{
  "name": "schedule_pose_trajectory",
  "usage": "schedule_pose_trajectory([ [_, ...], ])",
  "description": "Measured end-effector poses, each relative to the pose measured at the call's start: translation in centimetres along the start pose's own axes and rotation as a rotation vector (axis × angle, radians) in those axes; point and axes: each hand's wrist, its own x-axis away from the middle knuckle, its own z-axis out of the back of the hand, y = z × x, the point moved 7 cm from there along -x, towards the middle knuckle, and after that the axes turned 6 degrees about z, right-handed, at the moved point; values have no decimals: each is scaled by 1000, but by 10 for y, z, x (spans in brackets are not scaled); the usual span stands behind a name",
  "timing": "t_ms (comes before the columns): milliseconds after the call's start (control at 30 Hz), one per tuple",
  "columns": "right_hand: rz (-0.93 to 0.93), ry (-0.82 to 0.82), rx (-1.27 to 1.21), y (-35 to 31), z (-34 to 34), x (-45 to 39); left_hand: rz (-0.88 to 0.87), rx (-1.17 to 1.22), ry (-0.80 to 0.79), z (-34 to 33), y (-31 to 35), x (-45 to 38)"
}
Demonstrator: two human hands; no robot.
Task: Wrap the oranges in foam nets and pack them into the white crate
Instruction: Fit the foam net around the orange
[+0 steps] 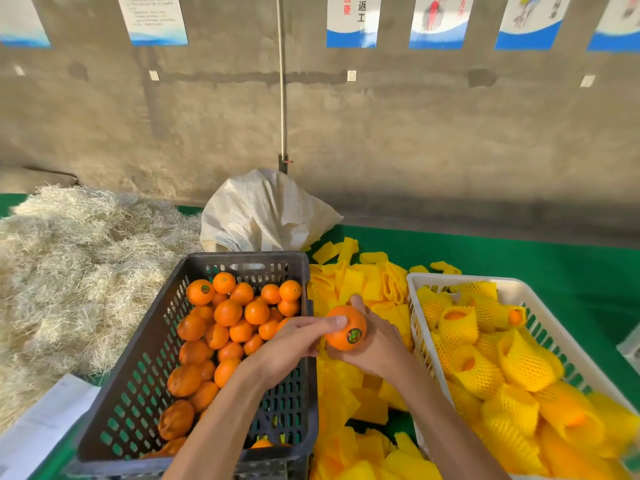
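A bare orange (344,325) with a round sticker sits between both my hands, above the pile of flat yellow foam nets (360,282). My left hand (294,344) holds it from the left, thumb on top. My right hand (375,344) cups it from behind and below, fingers curled round it. The dark crate (194,459) to the left is full of loose oranges (225,313). On the right the white crate (419,282) holds several oranges wrapped in yellow nets (485,362).
A heap of pale straw (79,271) fills the left side of the green table (519,258). A white woven sack (263,213) stands behind the dark crate. White paper (38,431) lies at the front left. A concrete wall with posters is behind.
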Motion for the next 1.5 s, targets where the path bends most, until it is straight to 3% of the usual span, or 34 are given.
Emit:
schedule_pose_trajectory([
  [100,-39,-82,-289,2,-1,3,50,86,51,2,2,-4],
  [233,-73,-104,-362,9,-5,10,84,53,274,12,3,-13],
  [433,-47,38,-64,9,6,17,-125,-511,569,0,17,-28],
  [567,25,100,55,2,5,21,-57,-701,655,-8,13,-39],
  [667,121,102,-32,0,5,26,-62,-677,630,-10,15,-43],
  [800,216,298,-133,15,34,38,-22,-337,551,-2,10,-49],
  [867,243,351,-73,21,43,41,4,-212,534,-1,11,-52],
  [1000,244,268,101,26,35,32,55,-122,455,-11,16,-61],
  [1167,24,454,125,67,61,39,38,291,127,-58,27,-69],
  [1333,-224,663,422,125,104,66,10,197,191,-84,33,-84],
  [1500,-366,632,444,169,117,74,5,162,198,-110,32,-101],
])
